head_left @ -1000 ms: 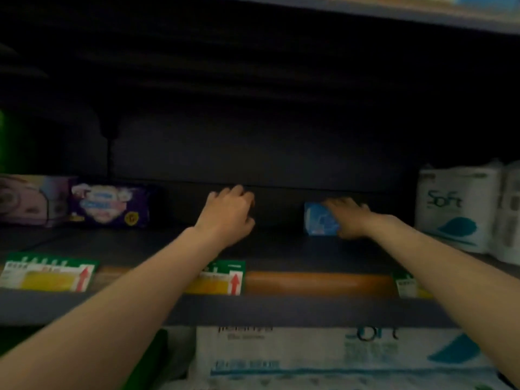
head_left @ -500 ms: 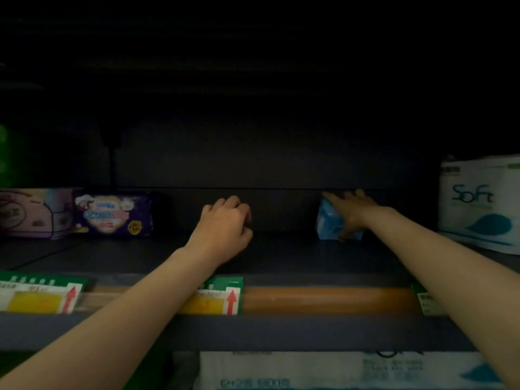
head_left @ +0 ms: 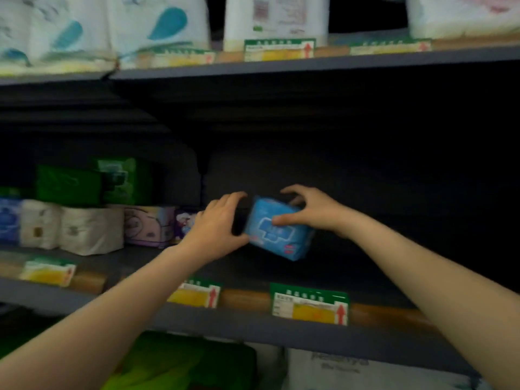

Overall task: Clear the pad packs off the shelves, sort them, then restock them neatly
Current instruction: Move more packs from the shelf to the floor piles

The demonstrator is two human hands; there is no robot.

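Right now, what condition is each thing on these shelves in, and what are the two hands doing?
Blue pad pack: tilted, lifted off the shelf, held.
Right hand: grips the blue pad pack, thumb on its front.
Left hand: fingers curled, thumb at the pack's left edge.
Purple pack: on the shelf, partly hidden by the left hand.
Green packs: stacked on the paper rolls.
Middle shelf: bare at right.

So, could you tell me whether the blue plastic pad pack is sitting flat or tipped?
Tipped: the blue plastic pad pack leans on a slant, pinched by the right hand.
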